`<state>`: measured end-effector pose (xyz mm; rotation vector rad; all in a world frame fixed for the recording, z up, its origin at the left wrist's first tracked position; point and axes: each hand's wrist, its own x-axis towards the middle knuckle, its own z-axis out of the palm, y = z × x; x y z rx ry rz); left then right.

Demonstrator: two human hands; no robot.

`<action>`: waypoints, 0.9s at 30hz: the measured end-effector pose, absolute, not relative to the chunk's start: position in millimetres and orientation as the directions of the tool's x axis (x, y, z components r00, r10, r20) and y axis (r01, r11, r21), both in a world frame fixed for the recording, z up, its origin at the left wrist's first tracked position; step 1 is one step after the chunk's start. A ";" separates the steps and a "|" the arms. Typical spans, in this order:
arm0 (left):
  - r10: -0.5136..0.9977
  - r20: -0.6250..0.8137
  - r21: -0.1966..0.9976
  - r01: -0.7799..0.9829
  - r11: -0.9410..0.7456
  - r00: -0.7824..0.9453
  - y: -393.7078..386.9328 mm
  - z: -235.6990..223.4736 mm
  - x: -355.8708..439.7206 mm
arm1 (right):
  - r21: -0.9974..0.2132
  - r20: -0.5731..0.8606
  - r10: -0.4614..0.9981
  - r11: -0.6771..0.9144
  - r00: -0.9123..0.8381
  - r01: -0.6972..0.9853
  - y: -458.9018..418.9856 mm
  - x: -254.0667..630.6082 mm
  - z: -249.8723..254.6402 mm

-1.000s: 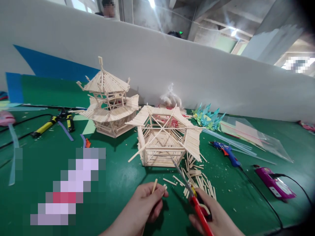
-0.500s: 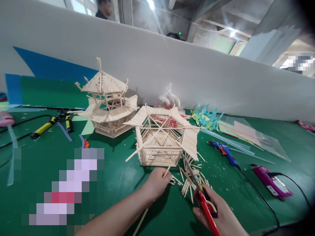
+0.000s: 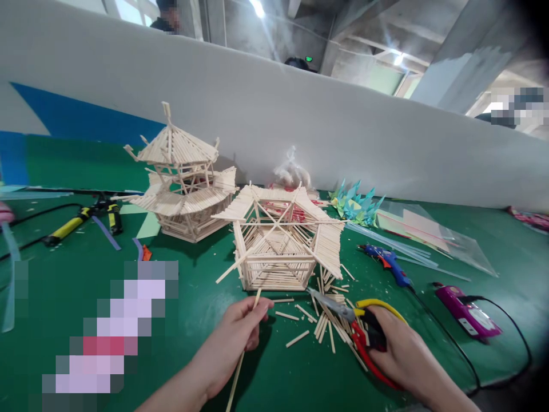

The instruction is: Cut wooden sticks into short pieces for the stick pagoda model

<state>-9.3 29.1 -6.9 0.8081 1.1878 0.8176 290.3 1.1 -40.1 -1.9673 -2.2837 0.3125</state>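
Observation:
My left hand [image 3: 242,326] pinches a long thin wooden stick [image 3: 234,380], its short upper end poking out above the fingers. In my right hand [image 3: 392,337] is a pair of snips [image 3: 334,306] with red and yellow handles, the metal tip pointing left near the front corner of a stick model. That model [image 3: 278,260] is a roofed frame of pale sticks, without a top over its middle, standing just beyond both hands. Short cut sticks [image 3: 328,329] lie loose in a pile under and around the snips. Neither hand touches the model.
A taller finished-looking stick pagoda [image 3: 182,197] stands at the back left. On the right are a blue glue gun [image 3: 388,263], a purple corded device [image 3: 467,312] and clear glue sticks [image 3: 394,243]. Yellow-black pliers [image 3: 75,223] lie left; a blue-green paper ornament [image 3: 355,203] sits behind.
My left hand has moved left with the stick, away from the pile. The snips have turned to point more leftward, their handles spread apart. Another short stick piece lies on the green surface.

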 end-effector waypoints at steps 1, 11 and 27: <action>0.870 -0.461 0.863 -0.141 0.486 0.174 25.5 -6.7 -12.1 | -0.201 -0.045 0.990 0.125 -0.137 0.972 3.0 297.8 -40.4; 0.757 -0.552 0.685 -0.327 0.651 0.349 6.3 -11.5 4.0 | -0.091 -0.022 0.998 -0.063 0.061 0.994 13.9 333.0 -49.2; 0.815 -0.556 0.611 -0.586 0.533 0.162 -5.2 -12.5 -16.5 | 0.006 -0.113 0.681 0.729 -0.724 0.685 26.6 155.4 -31.5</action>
